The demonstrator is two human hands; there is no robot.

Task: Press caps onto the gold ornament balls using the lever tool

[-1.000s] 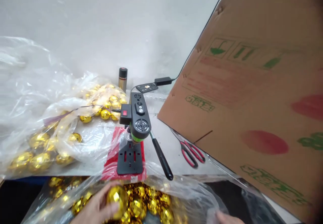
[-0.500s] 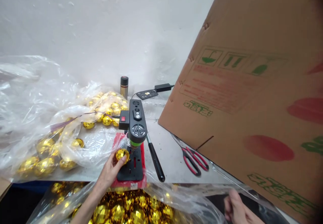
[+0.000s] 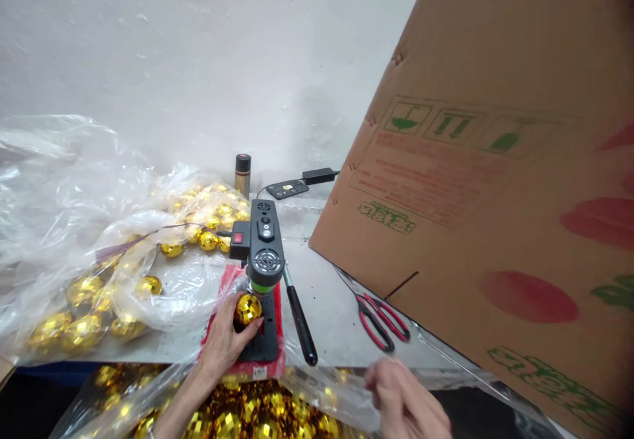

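Observation:
My left hand [image 3: 224,340] is closed round a gold faceted ball [image 3: 247,307], holding it on the black base plate [image 3: 262,346] of a small bench drill press [image 3: 265,251], just under its green collar. The press's black lever handle [image 3: 297,317] slants down to the right of the base. My right hand [image 3: 403,399] hovers low at the front, blurred by motion, a little right of the lever's end; its fingers cannot be made out. Below both hands lies a clear plastic bag [image 3: 317,396] full of gold balls [image 3: 242,419].
A second clear bag [image 3: 64,228] with several gold balls covers the table's left. Red-handled scissors [image 3: 379,317] lie right of the press. A big tilted cardboard box [image 3: 495,195] fills the right side. A small bottle [image 3: 242,173] and a power adapter [image 3: 319,175] stand by the wall.
My left hand lifted a gold ball out of the front bag and set it on the drill press base. My right hand moved left and up toward the lever.

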